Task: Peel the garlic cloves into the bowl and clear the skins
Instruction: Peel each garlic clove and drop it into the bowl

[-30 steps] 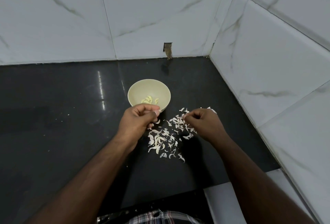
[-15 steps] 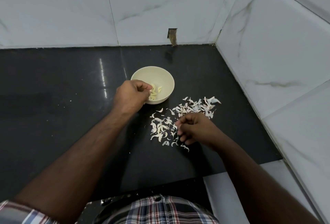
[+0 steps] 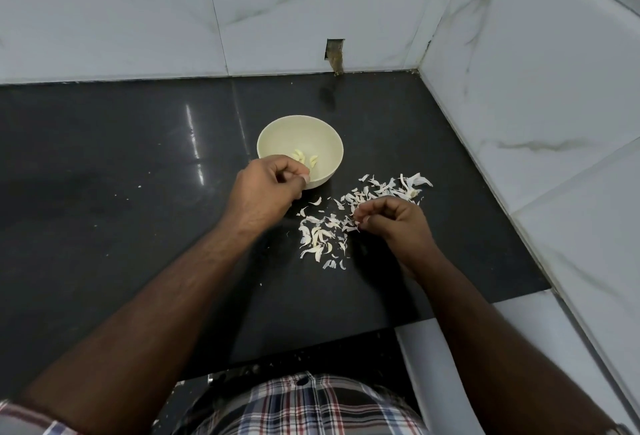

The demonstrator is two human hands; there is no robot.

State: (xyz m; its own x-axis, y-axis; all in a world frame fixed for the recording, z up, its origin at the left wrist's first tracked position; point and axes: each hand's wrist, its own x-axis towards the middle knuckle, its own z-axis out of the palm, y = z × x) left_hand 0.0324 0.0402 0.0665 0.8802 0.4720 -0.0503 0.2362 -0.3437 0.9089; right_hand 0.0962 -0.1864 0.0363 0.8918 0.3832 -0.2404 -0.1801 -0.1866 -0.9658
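While peeled cloves (image 3: 304, 158) sit in the cream bowl (image 3: 330, 143) at 12 o'clock on the black worktop (image 3: 104, 192), looks like the tail end of peeling, or the switch to clearing skins. Hard to call which.

Left hand (image 3: 266, 188): curled at the bowl's near rim, 7 o'clock side, thumb against bent fingers (image 3: 292, 171). Cannot tell whether anything sits inside the curl; no clove visible between fingertips.

Right hand (image 3: 391, 218): over the skins (image 3: 322, 233), at 4 o'clock from the bowl, fingertips pinched narrow on what looks like a thin scrap of skin. Too small to confirm.

Skins: loose scatter on the worktop, running from 5 o'clock of the bowl out to 3 o'clock, thickest just left of the right hand. A chunkier bit at the far right end (image 3: 414, 193), possibly a root stub. No unpeeled cloves identifiable in the pile.

Judgement: peeling mostly done, clearing not yet done.

Next move needs:
- check of the pile for any leftover clove before sweeping
- gathering of light, flaky skins into one heap, edge of hand or cupped fingers, slow sweep
- bowl kept clear of the sweep path, since the nearest flakes lie just beside its base

Risk: papery skins scatter easily or stick to the fingers; a few specks lie well apart at 9 o'clock (image 3: 139, 187).
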